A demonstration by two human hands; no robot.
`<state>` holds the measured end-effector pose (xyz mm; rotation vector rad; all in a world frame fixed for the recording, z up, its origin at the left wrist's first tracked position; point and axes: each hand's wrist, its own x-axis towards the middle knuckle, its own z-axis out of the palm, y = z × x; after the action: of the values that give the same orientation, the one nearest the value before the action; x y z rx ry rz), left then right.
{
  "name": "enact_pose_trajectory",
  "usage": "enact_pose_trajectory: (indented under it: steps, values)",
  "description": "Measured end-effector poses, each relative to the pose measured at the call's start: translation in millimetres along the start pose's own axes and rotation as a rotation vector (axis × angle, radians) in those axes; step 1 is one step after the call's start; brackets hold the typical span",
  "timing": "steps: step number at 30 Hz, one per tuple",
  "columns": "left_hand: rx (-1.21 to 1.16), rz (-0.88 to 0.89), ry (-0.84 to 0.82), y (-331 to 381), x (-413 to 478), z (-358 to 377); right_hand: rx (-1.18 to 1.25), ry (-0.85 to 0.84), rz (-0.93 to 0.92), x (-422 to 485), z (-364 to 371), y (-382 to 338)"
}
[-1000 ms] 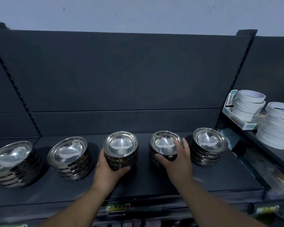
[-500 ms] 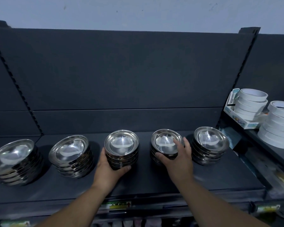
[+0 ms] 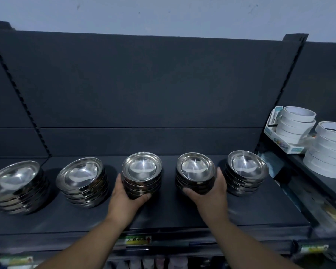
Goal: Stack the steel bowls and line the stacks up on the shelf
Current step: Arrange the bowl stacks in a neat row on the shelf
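We find five bowl stacks in a row on the shelf (image 3: 182, 216). The right hand (image 3: 207, 193), whose fingers lay over the rim of the fourth stack (image 3: 195, 172) a second ago, has dropped to clasp its base and sides. The left hand (image 3: 127, 197) remains clamped around the third stack (image 3: 142, 171). We judge stacking complete and spacing adjustment underway; the two left stacks (image 3: 81, 181) tilt.

bowls (image 3: 142, 167): I see mirror-bright silver steel
shelf (image 3: 182, 216): I read it as plain dark grey
tape rolls (image 3: 297, 125): white
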<state>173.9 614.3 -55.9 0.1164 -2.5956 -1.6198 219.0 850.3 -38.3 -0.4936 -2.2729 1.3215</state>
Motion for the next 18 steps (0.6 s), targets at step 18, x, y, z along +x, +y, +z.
enact_pose_trajectory:
  steps: [18]
  values:
    - [0.014,-0.124,0.024,-1.4,-23.7,0.7,0.041,-0.048,0.175,-12.4,10.0,18.0]
